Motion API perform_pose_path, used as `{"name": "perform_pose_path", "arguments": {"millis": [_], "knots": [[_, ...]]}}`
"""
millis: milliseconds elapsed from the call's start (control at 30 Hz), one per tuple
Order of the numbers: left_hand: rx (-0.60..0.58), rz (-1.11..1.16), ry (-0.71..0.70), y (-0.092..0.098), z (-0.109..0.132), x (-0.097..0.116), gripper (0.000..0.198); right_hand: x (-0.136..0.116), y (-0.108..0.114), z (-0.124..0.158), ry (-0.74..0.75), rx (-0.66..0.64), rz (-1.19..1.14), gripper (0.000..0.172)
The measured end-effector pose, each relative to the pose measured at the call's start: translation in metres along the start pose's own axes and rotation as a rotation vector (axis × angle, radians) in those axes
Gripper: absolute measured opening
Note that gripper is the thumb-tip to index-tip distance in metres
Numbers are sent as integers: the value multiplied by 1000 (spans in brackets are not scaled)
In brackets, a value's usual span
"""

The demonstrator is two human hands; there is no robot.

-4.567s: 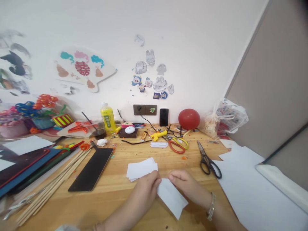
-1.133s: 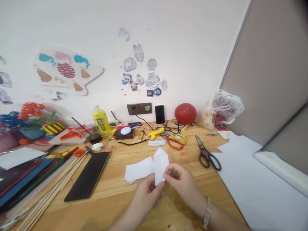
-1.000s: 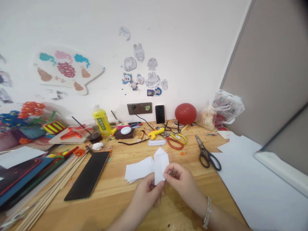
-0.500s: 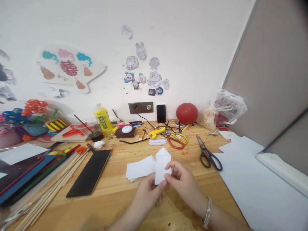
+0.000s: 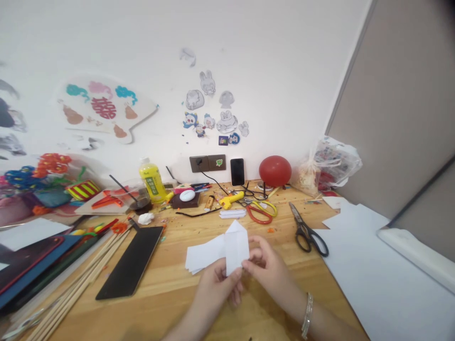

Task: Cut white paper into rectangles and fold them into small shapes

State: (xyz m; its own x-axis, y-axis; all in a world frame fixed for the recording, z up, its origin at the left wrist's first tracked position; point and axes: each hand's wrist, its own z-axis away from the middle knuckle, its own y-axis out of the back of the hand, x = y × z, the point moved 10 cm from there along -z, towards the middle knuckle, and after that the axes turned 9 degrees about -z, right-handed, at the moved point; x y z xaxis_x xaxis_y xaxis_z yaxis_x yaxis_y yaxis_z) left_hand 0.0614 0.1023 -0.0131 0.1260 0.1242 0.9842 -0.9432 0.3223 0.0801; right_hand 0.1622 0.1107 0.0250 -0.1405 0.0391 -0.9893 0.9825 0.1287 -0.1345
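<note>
A folded piece of white paper [image 5: 236,246] with a pointed top stands upright in front of me. My left hand [image 5: 216,290] grips its lower end, thumb in front and fingers behind. My right hand [image 5: 269,267] has its thumb at the paper's lower right edge and its fingers curled close beside it; the exact contact of the fingertips is partly hidden. Just behind and to the left lie several white paper pieces [image 5: 203,253], overlapped in part by the folded one.
Black-handled scissors [image 5: 306,232] lie at right, beside large white sheets [image 5: 384,270]. Behind are red-and-yellow scissors [image 5: 261,213], a small stack of folded white strips [image 5: 232,214], a yellow glue gun [image 5: 231,200] and a red balloon [image 5: 275,171]. A black slab [image 5: 131,263] and wooden sticks [image 5: 83,279] lie left.
The folded paper has turned slightly and shifted a little left. My right fingers have moved off its front face to its right edge, while my left hand keeps its hold.
</note>
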Motion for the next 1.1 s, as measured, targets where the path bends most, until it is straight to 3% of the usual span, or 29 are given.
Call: {"name": "perform_pose_path", "arguments": {"millis": [100,233,300,400,667,867,1100], "knots": [[12,-26,-10,4,-2,1,50,0,-5,1,11,-57,93,31],[218,-39,-99,43,-3,21,56,-3,-22,9,-11,-292,331,41],[233,-75,-129,53,-5,30,55,-3,-31,15,-18,-413,438,46],[145,-204,-147,47,-8,37,42,-6,-34,19,2,-467,481,43],[19,-411,-162,20,1,40,15,-10,-29,13,89,-391,439,42],[89,-458,-157,27,1,44,17,-11,-16,8,71,-316,399,43],[13,-498,-203,12,6,44,20,-12,-29,13,108,-425,415,41]]}}
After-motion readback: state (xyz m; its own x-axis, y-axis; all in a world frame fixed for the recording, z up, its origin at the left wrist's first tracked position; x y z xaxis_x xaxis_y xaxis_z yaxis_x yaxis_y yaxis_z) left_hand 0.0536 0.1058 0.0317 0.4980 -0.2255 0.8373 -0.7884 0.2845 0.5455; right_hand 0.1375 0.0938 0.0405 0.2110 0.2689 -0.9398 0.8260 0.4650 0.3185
